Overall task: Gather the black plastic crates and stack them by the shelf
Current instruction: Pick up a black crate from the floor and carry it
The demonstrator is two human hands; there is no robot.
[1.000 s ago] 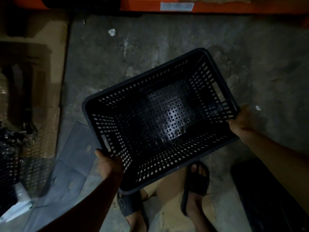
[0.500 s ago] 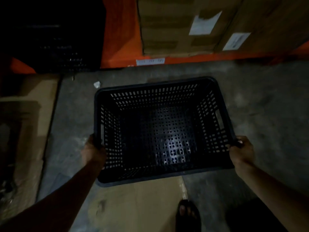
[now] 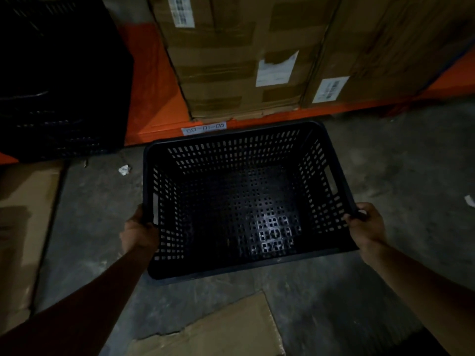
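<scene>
A grey concrete floor filled the lower and right parts of the frame, dimly lit. Along the top ran an orange shelf, its low front beam crossing from left of centre to the right edge. On that shelf, in the upper centre and upper right, stood large cardboard boxes with white labels stuck to their fronts. In the upper left, very dark and hard to make out, was a stack of black crates with perforated walls, standing just beside the orange upright.

The black plastic crate sat in the centre of the frame, open side up, empty, its slotted walls and gridded bottom visible, its far rim close to the shelf beam. Whether it rested on the floor or was held just above it could not be told. Flattened cardboard sheets lay along the left edge, and another cardboard piece lay at the bottom centre, near the crate's closest side.

The left hand was closed around the crate's left rim near the handle slot, forearm reaching in from the lower left. The right hand was closed around the right rim at the near corner, forearm coming from the lower right.

A small white shelf tag was fixed to the beam just above the crate's far rim. A crumpled paper scrap lay on the floor left of the crate.
</scene>
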